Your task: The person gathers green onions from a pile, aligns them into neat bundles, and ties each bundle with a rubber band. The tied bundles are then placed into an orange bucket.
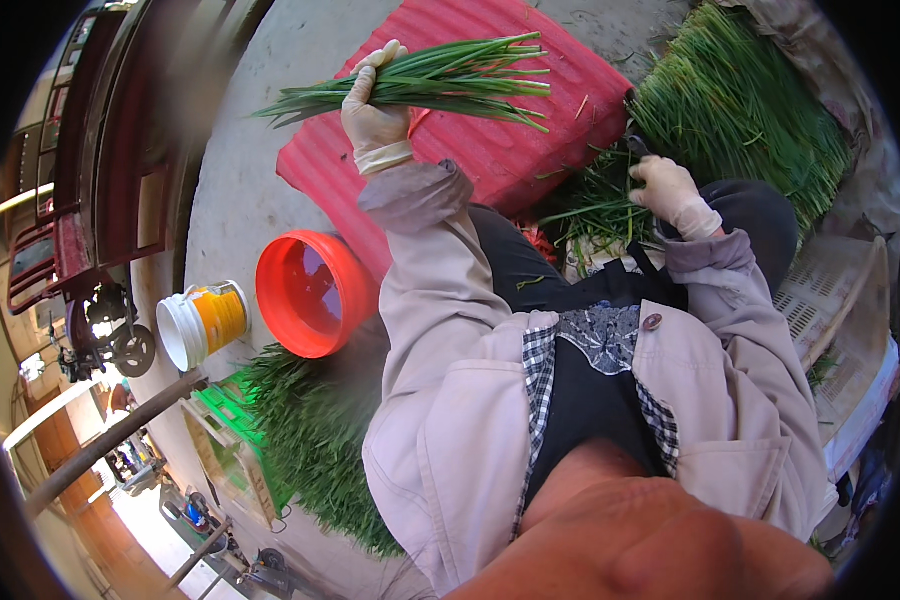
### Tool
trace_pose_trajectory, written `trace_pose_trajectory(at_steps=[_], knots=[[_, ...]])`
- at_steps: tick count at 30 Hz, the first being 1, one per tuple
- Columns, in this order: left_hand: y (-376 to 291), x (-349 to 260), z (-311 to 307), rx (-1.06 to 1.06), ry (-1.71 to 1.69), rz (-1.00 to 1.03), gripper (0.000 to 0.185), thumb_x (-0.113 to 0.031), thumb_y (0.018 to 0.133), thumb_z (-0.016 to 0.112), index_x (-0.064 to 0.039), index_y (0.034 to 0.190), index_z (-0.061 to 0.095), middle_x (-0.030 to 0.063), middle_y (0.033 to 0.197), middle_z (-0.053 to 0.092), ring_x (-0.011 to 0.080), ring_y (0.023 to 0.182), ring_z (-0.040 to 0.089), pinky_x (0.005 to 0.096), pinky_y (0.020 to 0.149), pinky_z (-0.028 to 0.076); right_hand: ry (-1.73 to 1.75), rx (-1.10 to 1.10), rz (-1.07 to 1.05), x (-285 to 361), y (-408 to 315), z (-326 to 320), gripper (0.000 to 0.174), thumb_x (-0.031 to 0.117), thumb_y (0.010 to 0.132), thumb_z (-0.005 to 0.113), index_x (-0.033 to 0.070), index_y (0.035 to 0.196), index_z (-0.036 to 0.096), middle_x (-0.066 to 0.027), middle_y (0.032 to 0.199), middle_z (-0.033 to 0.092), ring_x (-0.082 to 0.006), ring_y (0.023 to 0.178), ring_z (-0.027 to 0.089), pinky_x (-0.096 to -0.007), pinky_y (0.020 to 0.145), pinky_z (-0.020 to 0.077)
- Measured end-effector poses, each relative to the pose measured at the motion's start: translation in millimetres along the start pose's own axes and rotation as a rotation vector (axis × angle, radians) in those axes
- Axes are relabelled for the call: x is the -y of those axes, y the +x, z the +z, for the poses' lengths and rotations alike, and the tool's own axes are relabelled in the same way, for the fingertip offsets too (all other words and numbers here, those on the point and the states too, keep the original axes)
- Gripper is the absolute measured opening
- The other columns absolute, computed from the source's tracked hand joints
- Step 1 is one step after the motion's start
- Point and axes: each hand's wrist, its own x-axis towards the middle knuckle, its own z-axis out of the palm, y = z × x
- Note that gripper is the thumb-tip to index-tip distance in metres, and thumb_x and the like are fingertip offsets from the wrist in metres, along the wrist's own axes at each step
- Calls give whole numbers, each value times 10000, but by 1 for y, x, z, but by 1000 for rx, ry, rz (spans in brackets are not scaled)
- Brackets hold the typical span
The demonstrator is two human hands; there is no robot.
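My left hand [377, 112], in a pale thin glove, is raised over a red ribbed sheet-covered block [487, 150]. It grips a bunch of long green leafy stalks [457, 79], like garlic chives, cut ends to the right. My right hand [671, 191], gloved too, is low at the right by my knee. A small dark metal tool [636, 144] sticks out from its fingers; its kind is unclear. Just beyond it lies a big heap of the same stalks [727, 112]. Loose green stalks [607, 206] lie between the block and my right hand.
A red bucket [300, 292] holding liquid stands at the left, with a white and yellow bucket [202, 322] beside it. More greens [315, 442] are piled near a green plastic crate [240, 420]. Plastic crates [825, 300] stand at the right. A metal pole [120, 442] crosses the lower left.
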Motion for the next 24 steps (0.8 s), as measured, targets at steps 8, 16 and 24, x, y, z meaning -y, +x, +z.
trace_pose_trajectory(at_steps=[8,16,24], knots=[[-12,22,19,181,60,-96,229,-64,926,481,90,1069,571,242,1122,619,348,1069,597,451,1013,440,1974,96,-438,50,46,-45,251,189,942,565,15,1105,641,-79,1058,674,-167,1011,619,-321,949,451],[-13,27,26,275,135,-146,185,-79,891,516,52,991,599,237,1083,637,354,1024,615,469,960,468,1299,-455,-597,68,63,-41,225,119,868,667,-26,1040,666,-103,1110,658,-177,1024,615,-287,882,493],[-27,11,30,409,170,-27,161,-118,883,548,10,935,630,214,1013,669,306,921,648,434,865,509,596,-877,-759,65,35,-68,184,62,797,669,28,978,666,-80,1127,655,-225,1003,624,-331,883,492]])
